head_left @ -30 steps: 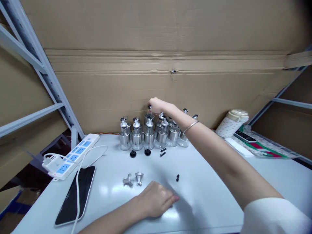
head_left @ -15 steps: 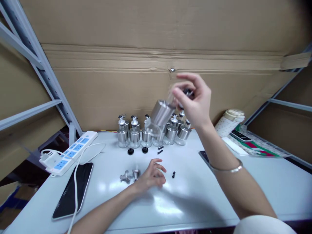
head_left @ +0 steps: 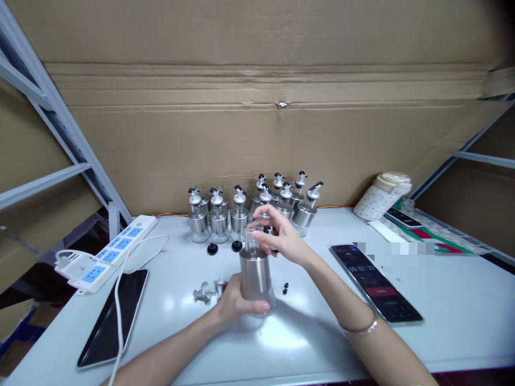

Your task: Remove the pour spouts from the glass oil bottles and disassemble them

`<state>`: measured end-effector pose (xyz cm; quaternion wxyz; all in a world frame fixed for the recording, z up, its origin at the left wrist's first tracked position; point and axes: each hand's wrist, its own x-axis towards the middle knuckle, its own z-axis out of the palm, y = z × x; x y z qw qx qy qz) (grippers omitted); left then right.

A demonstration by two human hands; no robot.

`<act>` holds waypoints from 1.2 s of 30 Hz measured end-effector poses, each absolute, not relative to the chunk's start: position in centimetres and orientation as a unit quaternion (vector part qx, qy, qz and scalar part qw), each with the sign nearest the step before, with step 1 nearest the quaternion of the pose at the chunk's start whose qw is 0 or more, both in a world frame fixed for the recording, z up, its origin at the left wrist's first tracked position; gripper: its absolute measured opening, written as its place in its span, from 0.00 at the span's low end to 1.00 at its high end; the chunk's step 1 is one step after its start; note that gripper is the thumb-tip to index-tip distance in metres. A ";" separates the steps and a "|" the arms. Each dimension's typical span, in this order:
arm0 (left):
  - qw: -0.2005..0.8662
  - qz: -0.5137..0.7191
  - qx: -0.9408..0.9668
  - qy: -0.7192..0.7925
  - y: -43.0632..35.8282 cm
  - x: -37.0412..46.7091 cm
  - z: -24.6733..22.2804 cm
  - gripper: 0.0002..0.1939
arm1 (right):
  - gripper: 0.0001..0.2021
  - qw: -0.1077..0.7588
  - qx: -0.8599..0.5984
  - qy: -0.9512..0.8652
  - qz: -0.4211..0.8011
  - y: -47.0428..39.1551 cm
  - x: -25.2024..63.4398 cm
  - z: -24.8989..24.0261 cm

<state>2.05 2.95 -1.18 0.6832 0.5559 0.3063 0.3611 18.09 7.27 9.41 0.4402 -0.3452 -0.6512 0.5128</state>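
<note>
A glass bottle with a metal sleeve (head_left: 256, 273) stands close in front of me, its neck uncovered at the top. My left hand (head_left: 241, 303) is wrapped round its lower part from the left. Thumb and fingers of my right hand (head_left: 284, 236) close round the neck. A small dark part shows under the right palm, partly hidden by the fingers. Left of the bottle lie metallic pourer-like fittings (head_left: 205, 292), partly covered by my left hand. Two tiny black pieces (head_left: 285, 288) lie to the right.
Several similar bottles with spout tops (head_left: 219, 217) stand along the cardboard wall, two black caps (head_left: 212, 249) before them. A phone with a running timer (head_left: 374, 284) lies right, another dark phone (head_left: 115, 316) left beside a power strip (head_left: 115, 254). A dotted flask (head_left: 380, 198) leans back right.
The bottle has come down from the air, from tilted to upright. My left hand has closed round its base, while my right hand has moved down with its neck.
</note>
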 end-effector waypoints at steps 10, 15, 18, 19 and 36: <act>0.762 0.322 0.477 0.297 3.2 2.2 -1.0 0.21 | 0.12 0.535 -0.322 -0.644 0.442 10.1 18.6 8.5; 0.759 0.319 0.478 0.307 3.3 2.2 -1.4 0.20 | 0.16 0.664 -0.295 -0.503 0.468 10.9 16.3 8.0; 0.765 0.321 0.468 0.304 3.3 2.1 -1.7 0.21 | 0.16 0.664 -0.292 -0.500 0.474 10.4 15.5 7.7; 0.767 0.320 0.466 0.303 3.3 2.1 -1.8 0.21 | 0.15 0.661 -0.292 -0.500 0.478 10.2 15.4 7.6; 0.747 0.374 0.429 0.345 2.8 2.6 -1.2 0.17 | 0.12 0.517 -0.330 -0.340 0.713 8.4 14.5 7.5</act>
